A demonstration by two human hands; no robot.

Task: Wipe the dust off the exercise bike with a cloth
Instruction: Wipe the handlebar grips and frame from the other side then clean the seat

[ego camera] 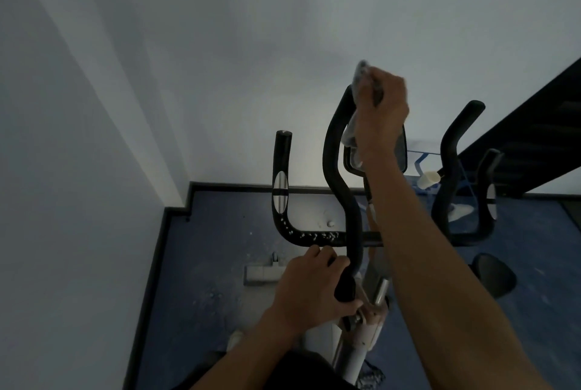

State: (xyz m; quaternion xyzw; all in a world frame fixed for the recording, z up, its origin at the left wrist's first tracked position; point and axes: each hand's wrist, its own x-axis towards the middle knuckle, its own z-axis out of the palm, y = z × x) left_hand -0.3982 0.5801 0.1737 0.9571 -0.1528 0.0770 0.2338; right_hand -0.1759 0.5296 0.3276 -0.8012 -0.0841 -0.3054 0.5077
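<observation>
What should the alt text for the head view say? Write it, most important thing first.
The right hand grips a cloth at the top of an exercise bike's curved black handle, while the left hand grips the same handle low down. The bike stands in a dim room corner with a white wall and blue floor.

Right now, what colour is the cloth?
Grey cloth, held in the right hand; head view, somewhat blurred.
</observation>
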